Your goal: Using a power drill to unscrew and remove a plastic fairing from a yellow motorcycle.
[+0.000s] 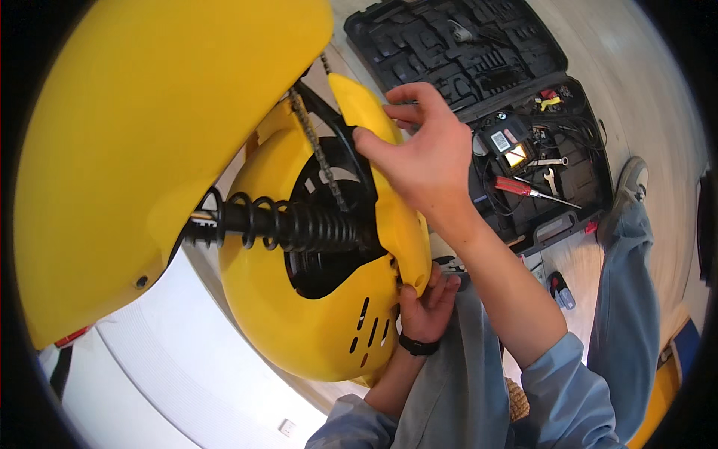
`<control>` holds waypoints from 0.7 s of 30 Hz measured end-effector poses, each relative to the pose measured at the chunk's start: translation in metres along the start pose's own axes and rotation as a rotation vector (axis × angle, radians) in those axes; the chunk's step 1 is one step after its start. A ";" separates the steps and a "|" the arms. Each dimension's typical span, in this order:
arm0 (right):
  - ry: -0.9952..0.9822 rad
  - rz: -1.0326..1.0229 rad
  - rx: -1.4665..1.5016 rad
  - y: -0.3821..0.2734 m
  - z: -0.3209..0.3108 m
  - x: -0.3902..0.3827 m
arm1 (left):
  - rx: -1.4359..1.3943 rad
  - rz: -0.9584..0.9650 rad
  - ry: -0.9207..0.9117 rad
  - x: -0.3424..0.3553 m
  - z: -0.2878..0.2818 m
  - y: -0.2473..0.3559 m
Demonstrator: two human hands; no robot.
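A long, narrow yellow cover panel [404, 224] runs along the side of a round yellow wheel cover [321, 340]. My right hand [430, 146] grips the panel's upper part, thumb on one edge and fingers over the far edge. Lower down, my left hand [428, 314] pinches the panel's bottom end between thumb and fingers; a black band circles that wrist. Beside the panel lie a black coil-spring shock absorber [292, 224] and a metal chain [318, 153]. Part of the right fingers is hidden behind the panel.
A large yellow body shell [157, 150] fills the upper left. At the right, an open black tool case [553, 221] holds a red-handled screwdriver [516, 187], wrenches [551, 179] and cables. A small cutter-like tool [561, 289] lies on the floor near my leg.
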State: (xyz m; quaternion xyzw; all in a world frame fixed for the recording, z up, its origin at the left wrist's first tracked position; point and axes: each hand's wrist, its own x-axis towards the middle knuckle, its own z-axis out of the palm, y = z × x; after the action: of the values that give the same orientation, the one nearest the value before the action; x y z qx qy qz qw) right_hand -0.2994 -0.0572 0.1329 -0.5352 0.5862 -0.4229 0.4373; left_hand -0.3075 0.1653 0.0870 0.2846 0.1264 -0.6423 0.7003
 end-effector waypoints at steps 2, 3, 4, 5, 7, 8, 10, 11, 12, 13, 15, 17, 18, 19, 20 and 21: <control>-0.035 0.035 0.051 -0.002 0.003 -0.003 | -0.017 0.019 0.003 0.000 0.002 0.001; -0.049 0.076 0.090 -0.003 0.003 -0.003 | -0.032 0.012 0.000 0.000 0.002 0.000; -0.049 0.062 0.074 -0.001 0.004 -0.004 | -0.039 0.023 0.003 -0.001 0.003 0.000; -0.061 0.060 0.073 -0.001 0.005 -0.004 | -0.063 -0.002 0.013 -0.001 0.003 0.000; -0.076 0.087 0.091 0.001 0.005 -0.003 | -0.090 -0.016 0.025 -0.002 0.004 0.000; -0.077 0.083 0.060 0.003 0.005 -0.003 | -0.085 -0.013 0.034 -0.003 0.005 -0.001; -0.087 0.088 0.076 0.006 0.007 -0.003 | -0.083 -0.005 0.045 -0.003 0.004 -0.002; -0.085 0.095 0.091 0.008 0.007 -0.003 | -0.104 0.000 0.029 -0.003 0.003 -0.002; -0.111 0.086 0.088 0.011 0.008 -0.003 | -0.124 0.004 0.013 -0.003 0.002 -0.003; -0.116 0.088 0.086 0.014 0.006 -0.002 | -0.128 0.007 0.017 -0.004 0.002 -0.004; -0.191 0.205 0.361 0.023 0.002 0.000 | -0.025 -0.007 0.080 -0.004 0.002 -0.006; -0.238 0.211 0.517 0.029 0.004 -0.002 | -0.033 0.000 0.062 -0.002 -0.002 -0.006; -0.246 0.176 0.502 0.031 0.004 -0.003 | -0.040 0.001 0.038 -0.002 -0.003 -0.006; -0.251 0.140 0.485 0.032 0.005 -0.002 | -0.042 0.003 0.041 -0.002 -0.003 -0.006; -0.259 0.125 0.480 0.033 0.006 -0.001 | -0.049 0.015 0.048 -0.003 -0.002 -0.006; -0.263 0.126 0.480 0.033 0.007 0.000 | -0.056 0.026 0.055 -0.003 -0.001 -0.006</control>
State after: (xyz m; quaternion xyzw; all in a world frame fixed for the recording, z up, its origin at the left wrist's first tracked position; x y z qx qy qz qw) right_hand -0.3010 -0.0551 0.0989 -0.4292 0.4398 -0.4484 0.6491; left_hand -0.3137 0.1686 0.0862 0.2840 0.1599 -0.6214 0.7125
